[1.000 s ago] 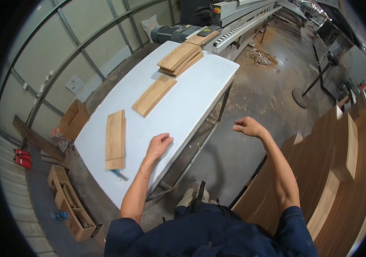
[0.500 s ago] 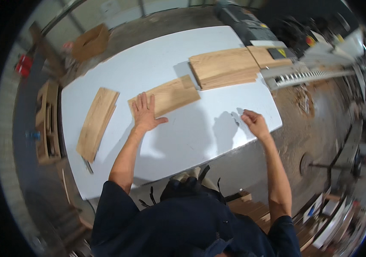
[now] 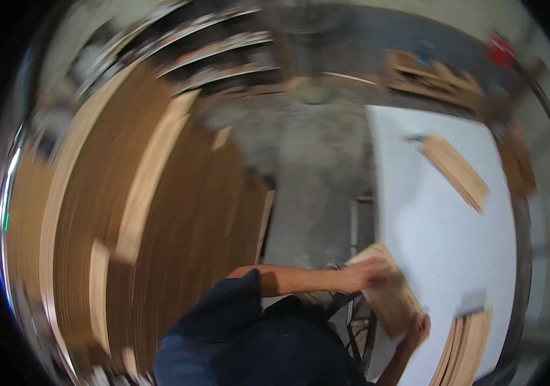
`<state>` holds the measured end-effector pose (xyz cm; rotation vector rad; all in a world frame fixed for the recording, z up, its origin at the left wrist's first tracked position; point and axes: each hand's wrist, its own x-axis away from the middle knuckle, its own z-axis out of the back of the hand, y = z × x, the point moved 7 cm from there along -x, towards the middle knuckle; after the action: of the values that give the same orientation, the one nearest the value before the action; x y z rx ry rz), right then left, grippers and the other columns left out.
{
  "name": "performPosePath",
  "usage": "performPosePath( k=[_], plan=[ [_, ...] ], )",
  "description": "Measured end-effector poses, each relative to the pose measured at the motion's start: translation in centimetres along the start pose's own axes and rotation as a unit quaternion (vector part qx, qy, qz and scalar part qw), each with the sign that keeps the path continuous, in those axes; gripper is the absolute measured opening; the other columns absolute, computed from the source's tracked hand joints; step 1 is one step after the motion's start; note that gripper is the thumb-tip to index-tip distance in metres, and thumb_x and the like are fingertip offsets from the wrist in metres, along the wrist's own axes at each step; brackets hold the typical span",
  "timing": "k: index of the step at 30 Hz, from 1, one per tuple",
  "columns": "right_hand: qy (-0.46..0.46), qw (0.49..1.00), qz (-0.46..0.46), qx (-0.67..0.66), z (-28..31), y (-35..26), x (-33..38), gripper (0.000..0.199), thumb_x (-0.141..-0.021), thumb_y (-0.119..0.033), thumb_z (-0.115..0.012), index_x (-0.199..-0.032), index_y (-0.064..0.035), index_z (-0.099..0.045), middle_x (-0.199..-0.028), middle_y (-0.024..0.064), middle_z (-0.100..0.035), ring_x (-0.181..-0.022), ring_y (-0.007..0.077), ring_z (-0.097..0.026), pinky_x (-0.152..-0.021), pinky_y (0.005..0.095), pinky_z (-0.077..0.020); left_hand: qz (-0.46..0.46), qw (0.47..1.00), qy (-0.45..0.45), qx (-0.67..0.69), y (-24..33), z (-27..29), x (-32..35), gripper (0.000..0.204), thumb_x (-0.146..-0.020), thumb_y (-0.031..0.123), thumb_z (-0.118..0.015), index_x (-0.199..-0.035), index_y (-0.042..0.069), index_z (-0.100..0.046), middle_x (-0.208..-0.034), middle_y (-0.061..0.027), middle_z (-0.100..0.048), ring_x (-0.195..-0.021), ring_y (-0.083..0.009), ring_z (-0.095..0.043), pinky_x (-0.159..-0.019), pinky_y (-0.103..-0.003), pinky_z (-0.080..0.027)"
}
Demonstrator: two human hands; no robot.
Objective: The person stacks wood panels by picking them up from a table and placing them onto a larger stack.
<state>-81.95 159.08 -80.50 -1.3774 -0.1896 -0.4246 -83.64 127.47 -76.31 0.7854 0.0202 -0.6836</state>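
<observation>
A light wooden board [image 3: 389, 301], perhaps with others under it, juts past the near edge of the white table. My left hand [image 3: 366, 275] reaches across to its upper part, fingers laid over it and smeared by motion. At its lower right corner, my right hand [image 3: 419, 329] grips the edge with curled fingers. Toward the far end of the table lies another small stack of boards [image 3: 455, 170], a dark thin tool [image 3: 414, 137] beside it. A thicker stack of boards [image 3: 462, 350] sits at the bottom right, cut off by the frame.
The white table [image 3: 442, 257] runs along my right. Large wooden panels and stacked planks [image 3: 178, 212] stand to my left, with concrete floor [image 3: 313, 186] between. Shelves [image 3: 217, 48] line the far left, and a wooden rack [image 3: 435, 80] stands beyond the table.
My view has swung far to the left, bringing planks and shelves into sight. My left hand was flat on a board and my right hand apart from it; now both hold a board at the table edge.
</observation>
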Motion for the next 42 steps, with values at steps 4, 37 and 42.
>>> performPosePath(
  k=[4, 37, 42],
  plan=[
    [-0.086, 0.988, 0.098, -0.086, -3.0, -4.6, -0.7, 0.037, -0.099, -0.027, -0.057, -0.124, 0.0002, -0.056, -0.114, 0.0085, -0.061, -0.106, 0.0192, -0.058, -0.092, 0.0314, -0.0466, 0.118, 0.963, 0.081, -0.23, 4.9, 0.8, 7.1, 0.056, -0.087, 0.016, -0.052, -0.14, 0.001, -0.046, -0.141, -0.0244, -0.049, -0.129, -0.043, -0.048, -0.111, -0.046, -0.04],
    [-0.717, 0.56, 0.376, -0.174, -43.7, -37.2, 110.7, 0.048, -0.087, -0.021, -0.077, -0.123, 0.0039, -0.058, -0.114, 0.0099, -0.064, -0.105, 0.0183, -0.062, -0.094, 0.033, -0.0509, 0.289, 0.681, 0.662, -0.121, 74.6, 19.0, 94.5, 0.027, -0.093, 0.007, -0.063, -0.118, -0.002, -0.067, -0.104, -0.0138, -0.074, -0.09, -0.0195, -0.072, -0.081, -0.029, -0.056],
    [-0.695, 0.578, 0.414, -0.108, -54.0, -33.2, 123.0, 0.048, -0.091, -0.02, -0.072, -0.124, 0.0098, -0.054, -0.12, 0.0187, -0.061, -0.109, 0.025, -0.061, -0.1, 0.0412, -0.0486, 0.276, 0.561, 0.772, -0.118, 73.5, 24.0, 110.3, 0.027, -0.096, 0.004, -0.058, -0.119, -0.007, -0.065, -0.107, -0.0094, -0.073, -0.096, -0.0142, -0.067, -0.087, -0.028, -0.053]
  ],
)
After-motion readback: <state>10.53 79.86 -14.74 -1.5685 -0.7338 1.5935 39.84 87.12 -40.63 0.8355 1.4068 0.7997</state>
